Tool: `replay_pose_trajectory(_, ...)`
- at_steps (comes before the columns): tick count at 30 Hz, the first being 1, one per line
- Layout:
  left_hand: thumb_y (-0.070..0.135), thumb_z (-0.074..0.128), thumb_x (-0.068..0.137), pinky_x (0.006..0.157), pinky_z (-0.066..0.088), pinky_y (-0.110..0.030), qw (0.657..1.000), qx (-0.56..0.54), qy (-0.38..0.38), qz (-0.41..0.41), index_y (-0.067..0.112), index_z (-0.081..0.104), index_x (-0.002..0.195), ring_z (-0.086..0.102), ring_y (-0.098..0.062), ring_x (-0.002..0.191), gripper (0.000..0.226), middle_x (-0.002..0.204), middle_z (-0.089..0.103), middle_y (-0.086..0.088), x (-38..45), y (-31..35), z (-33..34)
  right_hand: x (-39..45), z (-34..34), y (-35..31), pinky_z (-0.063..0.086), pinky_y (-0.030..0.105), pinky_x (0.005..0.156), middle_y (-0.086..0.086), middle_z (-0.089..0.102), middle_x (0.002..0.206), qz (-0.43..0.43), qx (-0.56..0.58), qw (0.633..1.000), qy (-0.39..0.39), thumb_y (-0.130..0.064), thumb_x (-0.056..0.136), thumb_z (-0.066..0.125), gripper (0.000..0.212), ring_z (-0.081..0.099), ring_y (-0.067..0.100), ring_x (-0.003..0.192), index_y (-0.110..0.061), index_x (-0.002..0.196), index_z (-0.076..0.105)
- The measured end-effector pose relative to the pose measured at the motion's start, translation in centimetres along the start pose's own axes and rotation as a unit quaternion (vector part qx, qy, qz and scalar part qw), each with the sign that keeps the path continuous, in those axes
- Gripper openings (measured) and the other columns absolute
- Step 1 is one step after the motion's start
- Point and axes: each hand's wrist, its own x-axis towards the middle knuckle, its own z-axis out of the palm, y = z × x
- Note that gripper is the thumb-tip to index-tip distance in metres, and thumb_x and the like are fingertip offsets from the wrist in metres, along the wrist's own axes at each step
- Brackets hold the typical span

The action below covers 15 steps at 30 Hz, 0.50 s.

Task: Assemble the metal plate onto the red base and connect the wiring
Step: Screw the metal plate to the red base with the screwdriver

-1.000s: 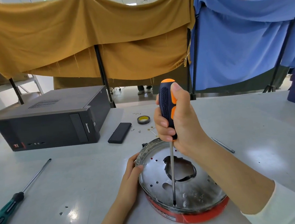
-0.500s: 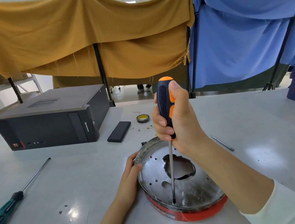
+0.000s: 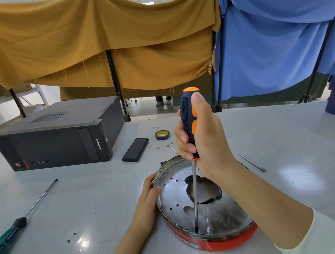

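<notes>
A grey table [image 3: 91, 193] carries a black Lenovo computer case [image 3: 57, 139]. Right of the case lie a black slab [image 3: 135, 150] and a tape roll [image 3: 162, 135]; nearer than the case lies a green-handled screwdriver [image 3: 20, 222]; nearer and right sits the red base [image 3: 211, 241].

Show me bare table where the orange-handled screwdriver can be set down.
Bare patches: between the green screwdriver and the left hand, and right of the loose bit. Crowded: behind the metal plate, around the tape roll, small screws and black case.
</notes>
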Motion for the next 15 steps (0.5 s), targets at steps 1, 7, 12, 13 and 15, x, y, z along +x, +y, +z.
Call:
replay_pose_trajectory(1,0.033,0.046,0.08,0.092,0.045,-0.03,1.0,0.001,0.0,0.0,0.03,0.054,0.124,0.061,-0.007,0.112,0.044,0.116,0.068,0.014,0.01,-0.02,0.01,0.0,-0.03,0.0,0.025,0.017,0.034,0.0,0.039,0.047,0.002,0.001,1.0,0.001,-0.054,0.086,0.039,0.042,0.026,0.01,0.032,-0.012,0.088,0.041)
replay_pose_trajectory(7,0.033,0.046,0.08,0.094,0.046,-0.032,1.0,0.004,0.001,-0.002,0.03,0.054,0.125,0.061,-0.008,0.112,0.045,0.117,0.067,0.014,-0.01,-0.04,-0.01,-0.03,-0.07,0.07,0.025,0.016,0.035,0.0,0.039,0.047,0.004,0.001,1.0,0.002,-0.055,0.085,0.039,0.043,0.026,0.01,0.032,-0.012,0.088,0.041)
replay_pose_trajectory(12,0.034,0.046,0.08,0.096,0.046,-0.033,1.0,0.01,0.005,-0.006,0.031,0.053,0.124,0.061,-0.007,0.113,0.045,0.116,0.067,0.015,-0.11,0.17,0.03,0.12,-0.12,-0.14,0.026,0.017,0.035,0.001,0.039,0.047,-0.008,0.0,1.0,-0.002,-0.053,0.088,0.038,0.042,0.026,0.01,0.032,-0.011,0.083,0.037)
replay_pose_trajectory(13,0.034,0.046,0.08,0.096,0.046,-0.033,1.0,0.011,0.004,-0.007,0.031,0.054,0.124,0.061,-0.007,0.113,0.045,0.117,0.067,0.014,-0.14,0.21,0.03,0.13,-0.13,-0.15,0.026,0.016,0.035,0.001,0.039,0.047,-0.008,0.001,1.0,-0.003,-0.053,0.088,0.038,0.041,0.026,0.01,0.032,-0.012,0.084,0.038)
replay_pose_trajectory(15,0.034,0.046,0.08,0.097,0.046,-0.034,1.0,0.015,0.003,-0.009,0.031,0.053,0.125,0.061,-0.007,0.112,0.045,0.117,0.067,0.014,-0.2,0.29,0.04,0.09,-0.16,-0.09,0.026,0.016,0.035,0.001,0.039,0.047,-0.006,0.0,1.0,-0.004,-0.053,0.087,0.038,0.042,0.026,0.01,0.032,-0.012,0.086,0.039)
